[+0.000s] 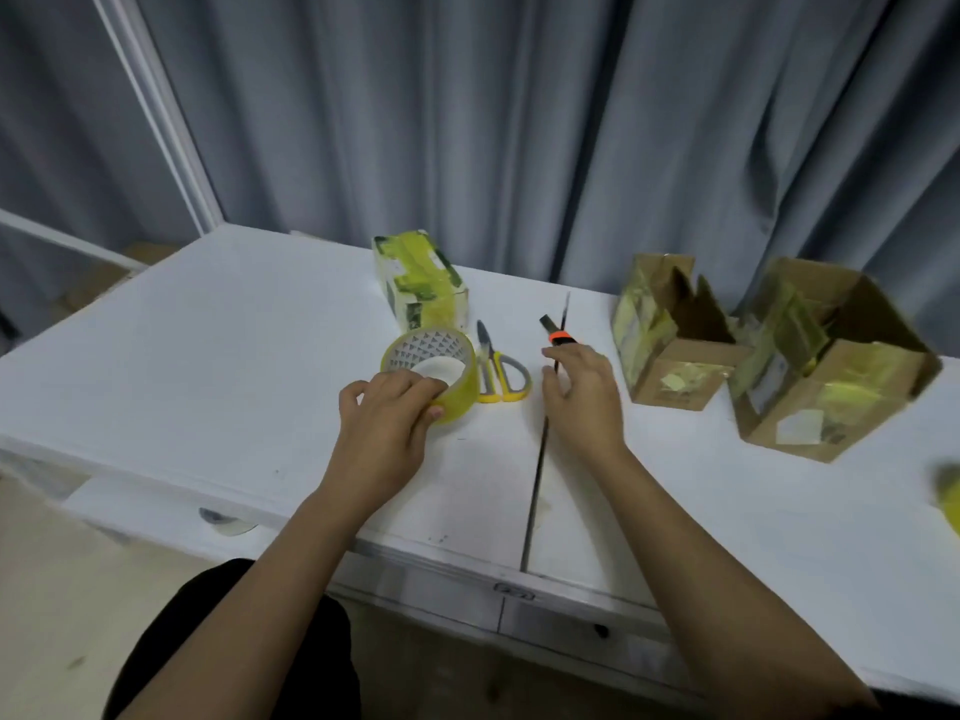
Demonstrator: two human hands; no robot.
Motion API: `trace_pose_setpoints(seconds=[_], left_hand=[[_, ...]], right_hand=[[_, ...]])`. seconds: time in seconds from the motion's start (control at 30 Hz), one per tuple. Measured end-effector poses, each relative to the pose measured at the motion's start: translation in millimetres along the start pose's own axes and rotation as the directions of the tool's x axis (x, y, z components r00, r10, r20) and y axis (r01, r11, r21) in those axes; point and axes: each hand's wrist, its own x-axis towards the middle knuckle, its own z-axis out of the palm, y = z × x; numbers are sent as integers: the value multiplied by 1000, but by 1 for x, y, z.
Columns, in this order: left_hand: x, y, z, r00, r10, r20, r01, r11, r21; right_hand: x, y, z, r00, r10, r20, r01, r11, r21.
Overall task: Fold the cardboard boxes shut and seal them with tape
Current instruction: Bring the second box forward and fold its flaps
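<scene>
Head view: box cutter [555,332] half hidden under right hand [582,392].

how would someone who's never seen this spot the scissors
On the white table, look just right of the tape roll that the left hand holds. The scissors lie flat there, yellow-and-grey handles towards the person, unlike the orange-tipped knife further right.

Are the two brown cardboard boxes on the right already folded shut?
No, both brown cardboard boxes stand with their top flaps up and open on the white table.
</scene>
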Motion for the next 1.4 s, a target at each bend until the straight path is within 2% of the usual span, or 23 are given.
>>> trace_pose_setpoints(seconds=[0.03,0.1,0.2,0.3,0.37,0.47,0.53,0.7,0.8,0.87,0.93,1.03,1.13,1.2,1.27,1.4], left_hand=[[1,6,5,1000,17,13,-17,1000,-11],[4,22,17,998,51,46,-49,998,-36],[4,47,37,990,71,123,-59,993,-97],[-1,58,54,972,92,215,-80,995,-65],[-5,55,59,963,84,254,-79,996,-32],[-13,45,62,961,40,273,-60,996,69],[-14,38,61,966,9,258,-37,994,104],[6,35,52,950,-94,297,24,972,232],[7,56,47,946,-135,294,49,959,280],[5,80,46,972,-15,236,-28,984,177],[5,111,43,967,157,198,-160,987,-5],[8,153,43,892,380,244,-365,925,-108],[10,176,39,814,464,350,-510,859,50],[8,182,35,819,474,324,-529,842,107],[-2,186,29,821,504,269,-533,845,45],[-24,180,22,853,473,220,-492,870,38]], right_hand=[[-3,9,-17,993,-55,-102,41,990,-133],[1,26,-52,978,-53,-204,-25,931,-365],[20,46,-92,982,130,-140,-186,810,-556],[35,54,-104,987,156,-36,-142,745,-652],[39,53,-103,990,139,-11,-116,780,-615],[30,50,-107,992,95,-77,-119,898,-423],[17,47,-117,995,23,-101,-54,944,-324],[-31,32,-147,975,-219,-46,205,958,-200],[-64,26,-163,959,-282,38,285,950,-130],[-86,25,-170,941,-323,103,334,934,-125],[-104,26,-178,914,-377,151,399,905,-150],[-123,29,-192,880,-424,214,462,869,-176],[-132,38,-209,902,-387,190,423,878,-222],[-133,46,-217,947,-300,118,321,912,-257],[-134,52,-219,978,-201,54,208,948,-242],[-134,47,-204,993,-97,71,107,981,-164]])
